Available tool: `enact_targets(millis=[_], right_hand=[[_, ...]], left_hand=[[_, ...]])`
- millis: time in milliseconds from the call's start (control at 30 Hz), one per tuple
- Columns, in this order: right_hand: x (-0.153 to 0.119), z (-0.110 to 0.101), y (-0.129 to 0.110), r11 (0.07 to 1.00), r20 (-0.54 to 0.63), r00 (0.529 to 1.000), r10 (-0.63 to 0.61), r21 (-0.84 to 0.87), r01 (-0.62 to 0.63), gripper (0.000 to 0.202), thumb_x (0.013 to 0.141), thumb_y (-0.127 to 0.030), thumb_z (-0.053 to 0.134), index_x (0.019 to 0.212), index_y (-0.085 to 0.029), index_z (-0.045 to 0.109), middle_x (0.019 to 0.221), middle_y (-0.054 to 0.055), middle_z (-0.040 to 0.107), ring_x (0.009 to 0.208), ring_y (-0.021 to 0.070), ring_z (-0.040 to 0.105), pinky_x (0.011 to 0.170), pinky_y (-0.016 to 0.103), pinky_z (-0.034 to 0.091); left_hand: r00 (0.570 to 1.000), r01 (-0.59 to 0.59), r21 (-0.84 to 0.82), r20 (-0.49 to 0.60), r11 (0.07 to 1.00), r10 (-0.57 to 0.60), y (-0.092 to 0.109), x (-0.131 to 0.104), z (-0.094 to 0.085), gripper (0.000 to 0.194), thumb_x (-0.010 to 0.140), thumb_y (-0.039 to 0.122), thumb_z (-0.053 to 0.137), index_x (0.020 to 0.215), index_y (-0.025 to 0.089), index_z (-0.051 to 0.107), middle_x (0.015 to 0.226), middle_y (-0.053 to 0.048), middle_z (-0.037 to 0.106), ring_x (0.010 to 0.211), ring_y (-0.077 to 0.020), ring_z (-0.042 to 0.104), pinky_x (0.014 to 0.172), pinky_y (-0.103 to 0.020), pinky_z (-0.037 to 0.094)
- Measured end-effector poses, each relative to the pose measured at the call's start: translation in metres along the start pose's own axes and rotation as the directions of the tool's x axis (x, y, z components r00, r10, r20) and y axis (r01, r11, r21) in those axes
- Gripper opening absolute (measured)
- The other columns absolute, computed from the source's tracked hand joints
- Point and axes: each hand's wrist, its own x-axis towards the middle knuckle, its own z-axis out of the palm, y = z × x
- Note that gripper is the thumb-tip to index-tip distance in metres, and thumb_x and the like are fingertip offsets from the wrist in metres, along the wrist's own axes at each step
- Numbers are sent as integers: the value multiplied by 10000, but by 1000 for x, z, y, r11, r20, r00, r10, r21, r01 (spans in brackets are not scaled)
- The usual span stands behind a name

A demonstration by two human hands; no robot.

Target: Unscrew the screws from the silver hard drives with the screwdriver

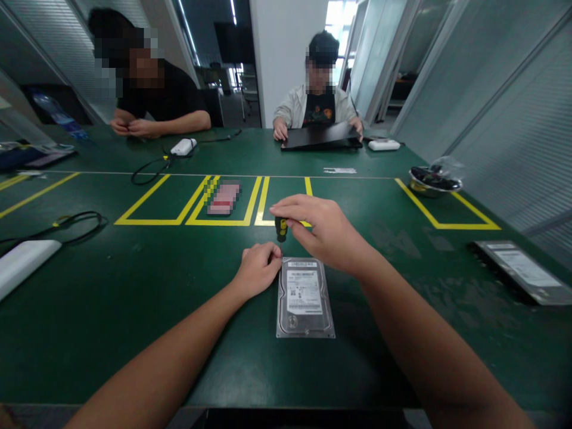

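Note:
A silver hard drive [305,325] with a white label lies flat on the green table, square in front of me. Over its far left corner stands a short black screwdriver [281,229] with yellow marks, upright, its thin shaft pointing down. My right hand [328,229] grips the handle from above, fingers over its top. At that same corner my left hand [259,268] has thumb and forefinger closed beside the shaft; whether they pinch the shaft or the drive's edge is hidden. The screwdriver's tip cannot be made out.
Another hard drive [522,271] lies at the right, near a metal bowl [431,182] of dark items. Yellow tape outlines frame a blurred pink object [224,198]. A white power strip [24,262] and black cable sit left. Across the table, one person holds a dark flat panel [322,138].

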Motion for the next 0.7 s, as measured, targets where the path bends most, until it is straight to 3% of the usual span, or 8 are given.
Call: enact_targets(millis=[133,233,400,500,700], right_hand=[[-2,6,2,994,-54,998,32,-100,-37,211,909,-202,587,1071,-135,704,1015,88,649,943,177,610,839,314,495],[-3,13,2,989,-89,995,51,-134,-62,243,910,-304,618,1066,-138,701,971,83,603,887,179,584,792,315,491],[-2,16,-1,993,-70,997,38,-111,-45,280,949,-217,483,1152,-137,658,1121,113,609,1009,199,577,891,341,476],[-1,15,-1,996,-37,999,17,-89,-20,304,940,-150,447,1170,-112,643,1109,114,647,1028,203,582,924,346,456],[-2,16,1,987,-81,992,96,-121,-106,204,936,-311,573,1045,-155,645,937,62,619,858,178,553,774,302,440]], left_hand=[[1000,-3,0,2,1000,3,1,0,-1,105,852,253,499,805,216,585,786,7,663,815,-220,571,783,-340,357],[1000,-7,8,1,1000,7,1,0,-1,118,865,260,489,805,215,580,795,5,666,821,-226,574,767,-344,348],[1000,-15,39,-8,999,15,0,0,0,112,859,257,491,801,211,575,776,-6,654,793,-224,565,724,-337,335],[1000,-22,31,-16,999,23,-1,-1,1,110,856,250,496,787,212,572,762,0,647,783,-219,564,723,-335,338],[1000,-22,-2,-17,1000,22,-2,0,1,101,860,248,505,796,216,576,774,13,655,807,-220,573,762,-337,356]])
